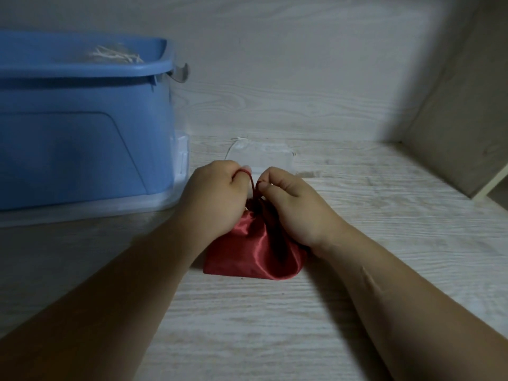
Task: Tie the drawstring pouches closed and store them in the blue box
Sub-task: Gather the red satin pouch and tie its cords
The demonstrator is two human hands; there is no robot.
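Two hands are seen over a red pouch (253, 251) on the tabletop (384, 215), right of the blue box (82, 119). Left hand (217, 193) fingers are pinched on the cord (248, 178); right hand (294, 207) fingers are closed on the cord at the gathered neck. Satin is judged light, soft, slippery; the cord or neck is best gripped, not the body. Pouch body lies below the fingers, nearer the wrists.

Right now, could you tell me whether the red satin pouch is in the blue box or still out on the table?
Out: the red satin pouch lies on the table, right of the blue box.
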